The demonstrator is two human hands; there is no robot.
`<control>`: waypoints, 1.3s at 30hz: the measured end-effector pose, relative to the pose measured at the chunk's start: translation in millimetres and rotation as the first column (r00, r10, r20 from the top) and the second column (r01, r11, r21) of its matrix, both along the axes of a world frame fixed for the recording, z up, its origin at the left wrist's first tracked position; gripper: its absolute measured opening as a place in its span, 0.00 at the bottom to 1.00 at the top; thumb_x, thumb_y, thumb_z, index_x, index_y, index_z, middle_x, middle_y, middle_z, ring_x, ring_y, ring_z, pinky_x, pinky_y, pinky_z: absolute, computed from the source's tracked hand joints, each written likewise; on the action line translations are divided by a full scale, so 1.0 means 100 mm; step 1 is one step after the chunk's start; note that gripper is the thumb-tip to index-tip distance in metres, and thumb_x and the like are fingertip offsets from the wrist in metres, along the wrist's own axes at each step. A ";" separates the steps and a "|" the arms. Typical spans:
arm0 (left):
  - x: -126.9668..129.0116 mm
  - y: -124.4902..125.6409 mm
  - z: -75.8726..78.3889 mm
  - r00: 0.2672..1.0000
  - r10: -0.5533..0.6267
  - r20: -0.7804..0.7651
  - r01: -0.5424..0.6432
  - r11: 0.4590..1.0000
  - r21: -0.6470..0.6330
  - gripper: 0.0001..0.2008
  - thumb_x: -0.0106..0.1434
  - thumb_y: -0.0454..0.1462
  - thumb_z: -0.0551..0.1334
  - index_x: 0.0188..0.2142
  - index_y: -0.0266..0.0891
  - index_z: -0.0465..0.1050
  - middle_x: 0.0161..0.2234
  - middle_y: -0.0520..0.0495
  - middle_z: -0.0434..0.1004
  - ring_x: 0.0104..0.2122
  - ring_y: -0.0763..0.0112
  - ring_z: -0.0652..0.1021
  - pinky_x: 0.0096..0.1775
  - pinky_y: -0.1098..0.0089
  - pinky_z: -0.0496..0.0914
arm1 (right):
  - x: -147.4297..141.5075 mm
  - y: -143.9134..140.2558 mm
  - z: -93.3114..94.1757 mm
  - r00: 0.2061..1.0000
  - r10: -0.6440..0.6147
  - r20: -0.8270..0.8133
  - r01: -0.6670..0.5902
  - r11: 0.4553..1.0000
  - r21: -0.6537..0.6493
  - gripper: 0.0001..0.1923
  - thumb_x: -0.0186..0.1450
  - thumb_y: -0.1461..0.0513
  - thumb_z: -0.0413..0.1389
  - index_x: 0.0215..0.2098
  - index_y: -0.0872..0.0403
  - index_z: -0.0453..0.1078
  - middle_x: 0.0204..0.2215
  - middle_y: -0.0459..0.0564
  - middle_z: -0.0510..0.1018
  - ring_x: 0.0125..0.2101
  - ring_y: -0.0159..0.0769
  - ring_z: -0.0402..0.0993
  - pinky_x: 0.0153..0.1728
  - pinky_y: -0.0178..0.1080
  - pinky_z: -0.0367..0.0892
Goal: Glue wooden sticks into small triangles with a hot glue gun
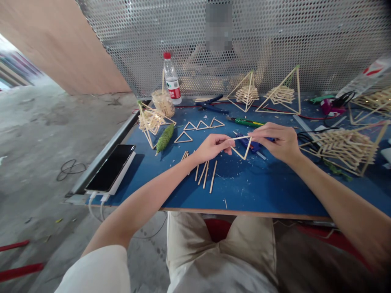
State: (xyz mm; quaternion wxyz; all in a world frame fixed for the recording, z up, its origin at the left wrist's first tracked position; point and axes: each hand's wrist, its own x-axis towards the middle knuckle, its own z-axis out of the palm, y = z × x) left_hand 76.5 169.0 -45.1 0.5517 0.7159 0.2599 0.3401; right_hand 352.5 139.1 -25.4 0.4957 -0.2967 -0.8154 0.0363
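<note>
Above the blue surface (pixel 259 191), left hand (pixel 210 148) and right hand (pixel 279 142) pinch a stick triangle (pixel 241 147) at its top corners, a light, likely fragile frame best held near the joints.

On the table (pixel 259 191), 4 finished stick triangles (pixel 200 128) lie behind the loose sticks (pixel 205 173). A phone (pixel 110 167) rests at the left edge; the bottle (pixel 172 78) stands behind, apparently against the mesh screen (pixel 305 40).

Four flat stick triangles (pixel 200 127), one bottle (pixel 172 79), one phone (pixel 110 167)
</note>
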 end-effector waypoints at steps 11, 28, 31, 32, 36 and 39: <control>0.01 -0.05 0.09 0.991 -0.064 0.117 0.100 0.939 -0.330 0.14 0.71 0.45 0.70 0.33 0.36 0.79 0.23 0.52 0.72 0.23 0.77 0.67 0.26 0.73 0.58 | 0.03 -0.03 0.04 0.987 -0.002 0.163 -0.029 0.981 0.191 0.25 0.72 0.66 0.68 0.64 0.35 0.81 0.48 0.45 0.90 0.45 0.41 0.88 0.47 0.45 0.84; -0.03 0.03 0.09 0.991 -0.050 0.124 0.105 0.867 -0.487 0.13 0.68 0.46 0.72 0.35 0.42 0.76 0.23 0.56 0.59 0.19 0.79 0.54 0.20 0.71 0.43 | 0.06 -0.10 0.14 0.919 -0.140 0.370 0.130 0.990 0.050 0.32 0.71 0.30 0.56 0.56 0.39 0.83 0.50 0.50 0.89 0.48 0.51 0.85 0.53 0.53 0.76; -0.02 0.03 0.08 0.989 -0.029 0.143 0.092 0.885 -0.457 0.13 0.68 0.47 0.72 0.35 0.42 0.75 0.24 0.56 0.59 0.19 0.79 0.53 0.20 0.71 0.44 | 0.00 -0.13 0.12 0.944 -0.122 0.307 0.111 0.992 0.052 0.34 0.71 0.30 0.55 0.62 0.38 0.81 0.54 0.51 0.87 0.51 0.53 0.84 0.54 0.54 0.77; -0.01 0.04 0.06 0.989 -0.016 0.149 0.080 0.895 -0.438 0.13 0.68 0.47 0.71 0.35 0.42 0.75 0.24 0.56 0.59 0.19 0.79 0.53 0.20 0.71 0.45 | -0.03 -0.14 0.11 0.960 -0.106 0.260 0.096 0.994 0.050 0.34 0.72 0.32 0.55 0.65 0.38 0.79 0.56 0.52 0.86 0.51 0.53 0.84 0.54 0.54 0.77; 0.00 0.04 0.00 0.990 0.076 0.117 -0.050 0.975 -0.215 0.15 0.72 0.50 0.67 0.39 0.42 0.77 0.26 0.53 0.69 0.19 0.79 0.59 0.21 0.70 0.52 | -0.12 -0.13 0.06 0.992 -0.129 0.014 0.128 0.991 0.036 0.25 0.79 0.52 0.58 0.72 0.38 0.73 0.53 0.52 0.86 0.41 0.45 0.83 0.45 0.51 0.80; 0.01 0.02 -0.02 0.987 0.157 0.036 -0.159 0.984 0.076 0.16 0.76 0.51 0.64 0.42 0.41 0.80 0.30 0.49 0.78 0.22 0.77 0.67 0.25 0.69 0.62 | -0.13 -0.08 0.04 0.976 -0.211 -0.049 0.211 0.977 -0.007 0.18 0.77 0.59 0.61 0.62 0.38 0.81 0.45 0.47 0.88 0.37 0.43 0.82 0.40 0.49 0.79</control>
